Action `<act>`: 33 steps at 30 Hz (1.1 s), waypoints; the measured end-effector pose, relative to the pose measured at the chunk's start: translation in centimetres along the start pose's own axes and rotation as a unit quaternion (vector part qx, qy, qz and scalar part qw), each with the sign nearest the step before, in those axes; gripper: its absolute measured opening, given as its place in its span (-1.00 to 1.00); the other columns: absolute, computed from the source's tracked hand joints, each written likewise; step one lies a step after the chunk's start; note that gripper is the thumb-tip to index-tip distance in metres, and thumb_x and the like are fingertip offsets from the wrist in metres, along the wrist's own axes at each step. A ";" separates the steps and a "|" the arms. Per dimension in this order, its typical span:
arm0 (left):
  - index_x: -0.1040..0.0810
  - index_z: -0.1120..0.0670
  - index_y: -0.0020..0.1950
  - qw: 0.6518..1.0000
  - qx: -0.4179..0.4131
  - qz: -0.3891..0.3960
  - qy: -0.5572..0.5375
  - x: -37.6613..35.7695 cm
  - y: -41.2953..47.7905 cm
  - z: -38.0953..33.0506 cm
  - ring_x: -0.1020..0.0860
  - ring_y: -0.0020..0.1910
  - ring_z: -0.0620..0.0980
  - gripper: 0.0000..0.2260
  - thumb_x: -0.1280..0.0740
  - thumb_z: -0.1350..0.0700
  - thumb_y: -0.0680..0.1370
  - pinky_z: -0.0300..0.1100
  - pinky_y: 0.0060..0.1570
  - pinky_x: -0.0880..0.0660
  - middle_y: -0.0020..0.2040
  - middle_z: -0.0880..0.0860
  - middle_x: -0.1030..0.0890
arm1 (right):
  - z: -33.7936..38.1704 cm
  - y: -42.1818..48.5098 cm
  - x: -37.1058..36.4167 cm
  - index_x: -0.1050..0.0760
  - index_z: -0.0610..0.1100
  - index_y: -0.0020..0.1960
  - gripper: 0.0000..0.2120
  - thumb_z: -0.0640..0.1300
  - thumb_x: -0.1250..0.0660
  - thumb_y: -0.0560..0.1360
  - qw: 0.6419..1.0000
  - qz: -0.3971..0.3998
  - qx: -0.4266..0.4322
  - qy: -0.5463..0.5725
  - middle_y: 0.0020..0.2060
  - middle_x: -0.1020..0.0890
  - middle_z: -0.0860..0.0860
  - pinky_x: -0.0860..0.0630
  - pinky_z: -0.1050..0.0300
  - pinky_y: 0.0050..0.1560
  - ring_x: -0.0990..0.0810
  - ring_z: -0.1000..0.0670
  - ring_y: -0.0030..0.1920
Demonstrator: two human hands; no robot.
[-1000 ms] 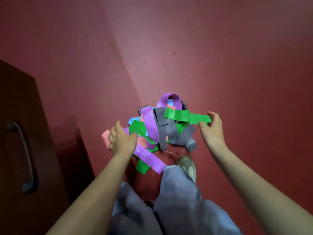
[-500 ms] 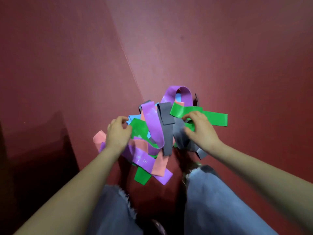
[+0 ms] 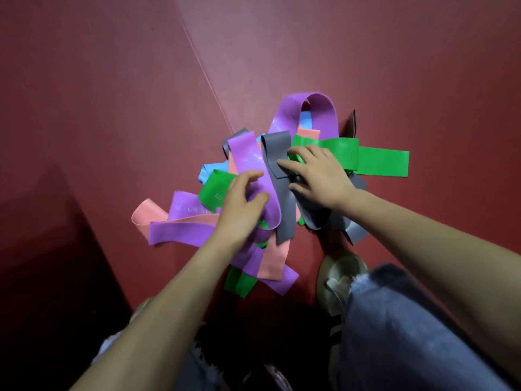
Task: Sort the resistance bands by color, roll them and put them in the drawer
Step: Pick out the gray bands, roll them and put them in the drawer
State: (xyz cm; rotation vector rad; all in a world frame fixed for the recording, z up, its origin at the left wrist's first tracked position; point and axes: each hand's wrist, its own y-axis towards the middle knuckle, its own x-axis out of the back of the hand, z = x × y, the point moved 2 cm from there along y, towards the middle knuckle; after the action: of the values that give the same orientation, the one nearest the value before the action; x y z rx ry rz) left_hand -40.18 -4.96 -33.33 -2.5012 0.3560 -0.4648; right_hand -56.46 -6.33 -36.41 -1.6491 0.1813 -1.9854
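Observation:
A tangled pile of flat resistance bands lies on the red floor in front of me: purple (image 3: 248, 159), grey (image 3: 277, 148), green (image 3: 380, 162), pink (image 3: 146, 215) and light blue (image 3: 211, 169). My left hand (image 3: 242, 204) is on the middle of the pile, its thumb and fingers curled around a purple band. My right hand (image 3: 318, 173) lies on top with spread fingers, fingertips on the grey band and on the green band beside it. No drawer is in view.
A dark shape, perhaps furniture or its shadow (image 3: 42, 249), fills the lower left. My shoe (image 3: 341, 269) and jeans-clad knee (image 3: 394, 320) are just right of the pile. A thin seam (image 3: 208, 80) runs across the red floor.
My right hand has let go of the green band's end and slid left onto the grey band. My left hand moved right onto the purple band. The cabinet handle left the view.

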 end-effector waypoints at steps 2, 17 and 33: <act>-0.44 0.25 0.18 0.998 0.042 0.001 -0.049 -0.5 -0.6 0.4 -0.38 0.05 -0.03 -0.69 -0.23 0.42 0.45 -0.47 -0.03 -0.33 0.05 0.09 -0.45 | 0.3 -0.1 0.2 -0.46 -0.15 0.21 -0.51 -0.10 -0.40 0.29 1.000 -0.011 -0.012 0.018 0.17 -0.51 -0.22 -0.39 -0.06 0.07 -0.49 -0.26 0.11; -0.47 0.21 0.11 0.995 0.050 -0.025 -0.078 0.2 -0.5 0.8 -0.45 -0.15 -0.12 -0.73 -0.19 0.43 0.46 -0.52 -0.16 -0.36 -0.16 -0.13 -0.46 | -0.3 1.3 -0.2 -0.49 -0.12 0.14 -0.48 0.05 -0.06 0.27 0.996 -0.066 -0.031 0.041 0.09 -0.50 -0.19 -0.17 -0.03 0.22 -0.42 -0.23 0.18; -0.16 0.05 0.43 0.999 -0.027 -0.016 0.021 1.5 0.0 -1.1 -0.13 0.42 -0.11 -0.36 -0.36 0.22 0.41 -0.48 0.28 -0.06 0.46 0.00 -0.14 | 0.0 2.0 2.8 -0.53 -0.30 -0.08 -0.74 -0.13 -0.20 0.42 0.950 -0.123 -0.034 0.285 -0.07 -0.59 -0.21 -0.32 0.20 0.19 -0.48 -0.16 0.05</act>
State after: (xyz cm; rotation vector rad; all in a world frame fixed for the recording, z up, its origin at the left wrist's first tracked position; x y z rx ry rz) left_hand -39.30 -5.96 -32.10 -2.5566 0.3496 -0.5280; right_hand -56.08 -9.34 -34.83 -1.1341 0.2678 -2.6364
